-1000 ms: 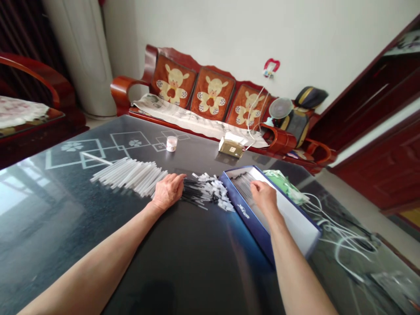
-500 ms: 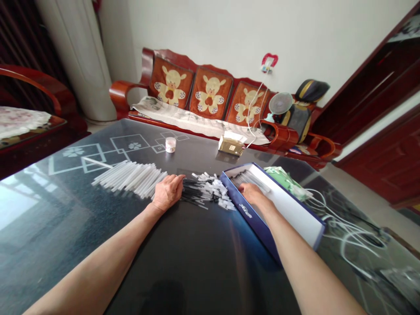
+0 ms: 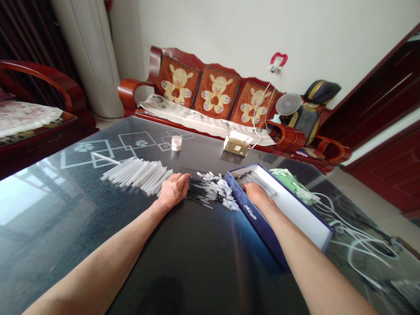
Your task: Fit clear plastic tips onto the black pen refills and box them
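Note the right hand (image 3: 257, 194), shifted since a second ago to the left side of the blue box (image 3: 262, 228), thus beside the clear tubes (image 3: 264, 183) inside, too hidden to tell opening or hold. Compare the left hand (image 3: 175, 190), curled between white tubes (image 3: 139, 174) and black sticks (image 3: 197, 191), with any hold likewise unclear

R hand (image 3: 257, 194) in blue box (image 3: 259, 225), L hand (image 3: 175, 190) btwn wht tubes (image 3: 141, 173) & blk sticks (image 3: 198, 190).

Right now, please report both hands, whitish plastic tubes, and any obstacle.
Left hand beside bunched whitish plastic tubes, grip unclear. Right hand inside blue cardboard box, grip hidden. Box wall between right hand and those tubes.
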`<act>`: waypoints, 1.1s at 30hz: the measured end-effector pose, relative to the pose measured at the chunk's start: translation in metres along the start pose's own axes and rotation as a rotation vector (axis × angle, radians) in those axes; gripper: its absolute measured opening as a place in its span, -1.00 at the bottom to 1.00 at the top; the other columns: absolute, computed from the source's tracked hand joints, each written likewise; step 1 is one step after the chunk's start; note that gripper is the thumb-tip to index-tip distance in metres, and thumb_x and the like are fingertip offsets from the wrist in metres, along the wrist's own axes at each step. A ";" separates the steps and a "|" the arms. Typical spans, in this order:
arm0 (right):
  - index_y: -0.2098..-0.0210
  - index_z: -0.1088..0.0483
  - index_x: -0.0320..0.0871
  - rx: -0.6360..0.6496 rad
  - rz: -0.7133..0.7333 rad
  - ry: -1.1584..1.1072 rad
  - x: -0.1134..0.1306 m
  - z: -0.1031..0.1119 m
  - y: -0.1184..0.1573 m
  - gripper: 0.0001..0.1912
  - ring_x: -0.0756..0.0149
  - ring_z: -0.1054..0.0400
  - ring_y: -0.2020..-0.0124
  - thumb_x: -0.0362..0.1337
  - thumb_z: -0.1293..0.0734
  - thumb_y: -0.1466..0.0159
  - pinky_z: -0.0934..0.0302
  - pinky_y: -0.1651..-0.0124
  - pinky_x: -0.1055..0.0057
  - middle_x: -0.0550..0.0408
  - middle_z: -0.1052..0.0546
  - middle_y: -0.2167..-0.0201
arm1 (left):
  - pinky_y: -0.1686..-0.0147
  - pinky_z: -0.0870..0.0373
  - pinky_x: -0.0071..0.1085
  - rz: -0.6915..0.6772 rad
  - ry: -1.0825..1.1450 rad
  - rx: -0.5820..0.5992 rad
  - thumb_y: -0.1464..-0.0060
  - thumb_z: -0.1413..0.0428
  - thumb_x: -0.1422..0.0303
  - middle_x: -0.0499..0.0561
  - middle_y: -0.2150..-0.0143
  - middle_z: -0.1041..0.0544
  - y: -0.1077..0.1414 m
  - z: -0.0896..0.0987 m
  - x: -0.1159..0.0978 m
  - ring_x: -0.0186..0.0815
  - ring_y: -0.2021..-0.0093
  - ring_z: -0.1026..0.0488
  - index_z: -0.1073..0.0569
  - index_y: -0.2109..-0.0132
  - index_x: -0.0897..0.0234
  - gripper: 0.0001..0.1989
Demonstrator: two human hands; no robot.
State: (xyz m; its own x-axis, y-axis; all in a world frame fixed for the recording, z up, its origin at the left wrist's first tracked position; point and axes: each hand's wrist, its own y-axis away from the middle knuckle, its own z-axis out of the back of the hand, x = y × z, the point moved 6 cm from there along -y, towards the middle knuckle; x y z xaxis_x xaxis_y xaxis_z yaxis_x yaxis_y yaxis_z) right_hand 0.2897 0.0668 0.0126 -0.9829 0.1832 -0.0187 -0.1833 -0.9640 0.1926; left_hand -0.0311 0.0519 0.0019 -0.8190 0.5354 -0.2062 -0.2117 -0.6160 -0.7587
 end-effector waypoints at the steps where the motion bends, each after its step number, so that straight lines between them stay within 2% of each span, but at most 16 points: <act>1: 0.36 -0.55 -0.17 -0.009 -0.002 0.004 0.001 0.000 0.000 -0.78 0.08 -0.48 0.27 -0.16 -0.35 -0.11 -0.25 0.26 0.34 -0.13 -0.58 0.39 | 0.35 -0.29 -0.45 0.001 0.001 0.005 -0.23 0.04 0.38 0.00 0.40 -0.48 0.000 0.000 0.000 -0.31 0.33 -0.44 -0.48 0.08 0.24 -0.77; 6: 0.41 -0.54 -0.17 -0.097 -0.045 0.010 0.000 0.017 0.008 -0.79 0.10 -0.48 0.27 -0.24 -0.28 -0.14 -0.25 0.27 0.36 -0.11 -0.58 0.39 | 0.36 -0.30 -0.45 0.004 0.003 0.026 -0.23 0.05 0.38 0.00 0.39 -0.49 -0.001 0.000 -0.001 -0.31 0.33 -0.44 -0.48 0.08 0.24 -0.77; 9: 0.35 -0.52 -0.15 -0.278 -0.090 -0.071 -0.003 0.041 0.017 -0.77 0.15 -0.49 0.27 -0.27 -0.23 -0.15 -0.25 0.24 0.38 -0.05 -0.59 0.37 | 0.35 -0.31 -0.46 -0.002 0.011 0.029 -0.23 0.05 0.39 0.01 0.39 -0.49 -0.001 0.001 -0.002 -0.32 0.34 -0.43 -0.48 0.07 0.24 -0.76; 12: 0.29 -0.49 -0.15 -0.482 -0.058 -0.225 0.000 0.061 0.027 -0.79 0.19 -0.49 0.26 -0.27 -0.25 -0.15 -0.26 0.16 0.37 0.00 -0.60 0.35 | 0.34 -0.32 -0.46 -0.013 0.019 0.021 -0.22 0.05 0.40 0.01 0.40 -0.48 -0.001 0.001 -0.003 -0.32 0.34 -0.43 -0.47 0.07 0.25 -0.76; 15: 0.26 -0.46 -0.17 -0.636 0.015 -0.402 0.013 0.067 0.040 -0.79 0.19 -0.48 0.28 -0.24 -0.27 -0.15 -0.28 0.13 0.31 -0.03 -0.59 0.35 | 0.33 -0.34 -0.46 -0.017 0.038 0.023 -0.23 0.05 0.40 0.01 0.39 -0.49 -0.002 0.001 -0.004 -0.32 0.34 -0.44 -0.47 0.07 0.25 -0.77; 18: 0.08 -0.38 -0.19 -0.780 0.133 -0.804 0.038 0.061 0.058 -0.64 0.24 -0.46 0.32 -0.18 -0.27 -0.16 -0.32 0.17 0.31 -0.01 -0.55 0.31 | 0.32 -0.36 -0.45 -0.019 0.080 0.035 -0.25 0.07 0.36 0.01 0.39 -0.49 -0.003 0.004 -0.006 -0.33 0.35 -0.44 -0.46 0.08 0.27 -0.76; 19: -0.01 -0.32 -0.17 -0.772 0.186 -0.972 0.049 0.055 0.063 -0.56 0.27 -0.46 0.33 -0.16 -0.28 -0.17 -0.34 0.21 0.33 0.01 -0.54 0.29 | 0.30 -0.37 -0.45 -0.023 0.105 0.040 -0.26 0.07 0.34 0.02 0.39 -0.49 -0.004 0.006 -0.008 -0.33 0.35 -0.45 -0.46 0.07 0.28 -0.75; 21: -0.18 -0.14 -0.12 -0.654 0.275 -1.267 0.078 0.037 0.071 -0.38 0.29 -0.47 0.33 -0.14 -0.31 -0.16 -0.37 0.26 0.36 0.03 -0.52 0.23 | 0.26 -0.39 -0.43 -0.041 0.178 0.053 -0.27 0.07 0.29 0.03 0.37 -0.50 -0.005 0.010 -0.012 -0.32 0.32 -0.46 -0.44 0.04 0.30 -0.73; 25: -0.34 0.23 -0.01 -0.425 0.319 -1.587 0.127 -0.004 0.081 -0.07 0.33 -0.47 0.37 -0.18 -0.37 -0.14 -0.40 0.31 0.38 0.08 -0.48 0.22 | 0.18 -0.43 -0.38 -0.150 0.339 0.108 -0.25 0.05 0.19 0.07 0.29 -0.52 -0.005 0.018 -0.028 -0.29 0.26 -0.48 -0.38 -0.07 0.33 -0.63; 29: -0.35 0.32 0.03 -0.352 0.314 -1.673 0.139 -0.029 0.078 0.03 0.38 -0.44 0.44 -0.24 -0.40 -0.11 -0.40 0.32 0.40 0.20 -0.44 0.34 | 0.19 -0.46 -0.37 -0.295 0.373 0.246 -0.25 0.04 0.17 0.12 0.19 -0.53 -0.002 0.014 -0.048 -0.27 0.22 -0.50 -0.33 -0.13 0.34 -0.58; 33: -0.35 0.32 0.05 -0.323 0.299 -1.725 0.135 -0.035 0.073 0.04 0.38 -0.44 0.46 -0.21 -0.42 -0.10 -0.41 0.35 0.38 0.25 -0.42 0.38 | 0.19 -0.46 -0.40 -0.320 0.349 0.350 -0.30 0.11 0.28 0.13 0.16 -0.53 0.001 0.004 -0.055 -0.28 0.19 -0.51 -0.29 -0.16 0.35 -0.63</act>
State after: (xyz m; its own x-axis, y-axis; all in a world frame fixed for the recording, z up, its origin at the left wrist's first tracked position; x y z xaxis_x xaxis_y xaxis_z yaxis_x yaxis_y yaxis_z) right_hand 0.1432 0.0146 -0.0099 0.1124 -0.2185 0.9693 -0.2238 -0.9560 -0.1895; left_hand 0.0115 0.0196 0.0146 -0.4739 0.8480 -0.2373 -0.6313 -0.5151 -0.5798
